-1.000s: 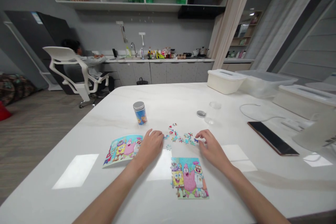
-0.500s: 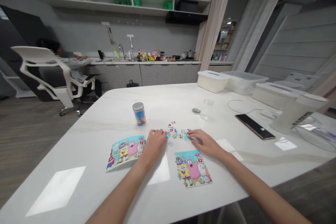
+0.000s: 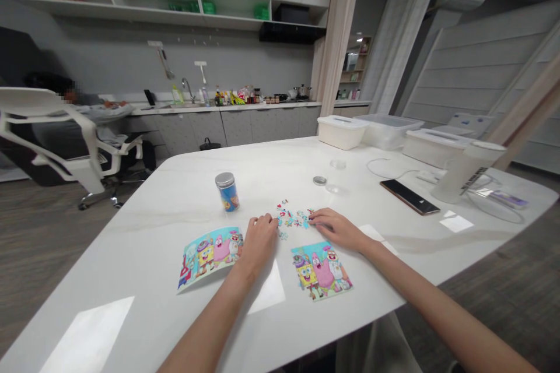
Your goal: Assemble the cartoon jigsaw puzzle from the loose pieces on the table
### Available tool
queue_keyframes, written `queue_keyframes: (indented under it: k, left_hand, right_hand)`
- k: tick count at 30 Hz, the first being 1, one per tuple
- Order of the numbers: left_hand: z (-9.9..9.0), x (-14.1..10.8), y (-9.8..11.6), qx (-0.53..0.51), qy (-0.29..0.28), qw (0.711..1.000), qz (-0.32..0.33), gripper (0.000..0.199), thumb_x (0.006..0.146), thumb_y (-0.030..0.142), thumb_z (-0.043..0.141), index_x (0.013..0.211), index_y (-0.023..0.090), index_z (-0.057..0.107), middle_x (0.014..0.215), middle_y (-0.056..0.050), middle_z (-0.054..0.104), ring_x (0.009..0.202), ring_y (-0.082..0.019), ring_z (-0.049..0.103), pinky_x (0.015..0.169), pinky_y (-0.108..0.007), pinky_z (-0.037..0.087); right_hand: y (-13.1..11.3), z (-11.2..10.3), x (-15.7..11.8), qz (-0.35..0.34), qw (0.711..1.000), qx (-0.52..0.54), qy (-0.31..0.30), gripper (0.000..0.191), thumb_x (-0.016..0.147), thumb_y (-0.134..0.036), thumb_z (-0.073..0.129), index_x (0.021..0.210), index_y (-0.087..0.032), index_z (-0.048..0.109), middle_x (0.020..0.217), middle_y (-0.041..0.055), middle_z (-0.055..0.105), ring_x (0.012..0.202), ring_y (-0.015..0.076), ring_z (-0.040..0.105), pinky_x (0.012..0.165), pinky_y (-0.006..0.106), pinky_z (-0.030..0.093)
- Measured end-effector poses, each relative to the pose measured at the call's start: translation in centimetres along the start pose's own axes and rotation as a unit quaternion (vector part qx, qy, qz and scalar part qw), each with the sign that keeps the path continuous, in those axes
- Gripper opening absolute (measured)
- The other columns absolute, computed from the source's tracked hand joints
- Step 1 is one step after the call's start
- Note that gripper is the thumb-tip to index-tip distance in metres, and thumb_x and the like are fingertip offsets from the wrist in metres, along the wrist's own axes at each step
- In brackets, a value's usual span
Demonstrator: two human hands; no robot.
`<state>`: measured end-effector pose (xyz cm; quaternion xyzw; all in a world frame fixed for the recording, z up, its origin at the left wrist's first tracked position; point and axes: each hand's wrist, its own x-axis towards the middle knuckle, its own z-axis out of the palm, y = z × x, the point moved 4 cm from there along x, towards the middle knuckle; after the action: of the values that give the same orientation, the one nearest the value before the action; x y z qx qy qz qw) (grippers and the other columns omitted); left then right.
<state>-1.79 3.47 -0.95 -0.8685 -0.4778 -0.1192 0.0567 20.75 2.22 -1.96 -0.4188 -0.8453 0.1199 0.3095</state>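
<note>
Small loose jigsaw puzzle pieces (image 3: 289, 217) lie scattered in the middle of the white table. My left hand (image 3: 261, 239) rests at the pile's left edge, fingers bent and drawn together; what sits under the fingertips is too small to make out. At the right edge, my right hand (image 3: 336, 228) has its fingertips closed at a puzzle piece. Below it lies a partly assembled puzzle (image 3: 322, 273) of cartoon figures, its left edge uneven. Left of my left forearm is a curled picture sheet (image 3: 209, 255) with similar figures, partly covered by that hand.
A blue-labelled jar (image 3: 227, 192) with a metal lid stands behind the sheet. Beyond the pieces are a clear jar (image 3: 336, 176) and a loose lid (image 3: 319, 180). A phone (image 3: 409, 196), a white tumbler (image 3: 466, 175), cables and storage boxes (image 3: 341, 132) occupy the right. A person sits far left.
The view has turned slightly to the right, so the scene sits further left. My right hand's thumb and fingers look closer together. My left hand stays by the pieces.
</note>
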Motion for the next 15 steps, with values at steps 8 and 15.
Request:
queue_keyframes:
  k: [8, 15]
  left_hand:
    - [-0.3, -0.1, -0.1, -0.016, 0.020, 0.999, -0.020, 0.020, 0.093, 0.013, 0.043, 0.094, 0.016, 0.063, 0.104, -0.011, 0.061, 0.098, -0.025, 0.058, 0.086, -0.041, 0.042]
    - [-0.1, 0.1, -0.2, -0.015, 0.011, 0.999, -0.032, 0.016, 0.093, 0.015, 0.045, 0.092, 0.016, 0.061, 0.100, -0.009, 0.061, 0.095, -0.023, 0.058, 0.085, -0.039, 0.043]
  right_hand:
    - [-0.3, 0.1, -0.2, -0.006, 1.000, 0.001, 0.009, 0.027, 0.092, -0.017, 0.050, 0.111, -0.025, 0.068, 0.125, 0.0086, 0.064, 0.118, 0.0209, 0.059, 0.102, 0.045, 0.048]
    - [-1.4, 0.0, -0.3, -0.012, 0.999, 0.000, -0.039, 0.026, 0.093, -0.017, 0.048, 0.107, -0.024, 0.069, 0.124, 0.0093, 0.064, 0.121, 0.0228, 0.056, 0.102, 0.046, 0.048]
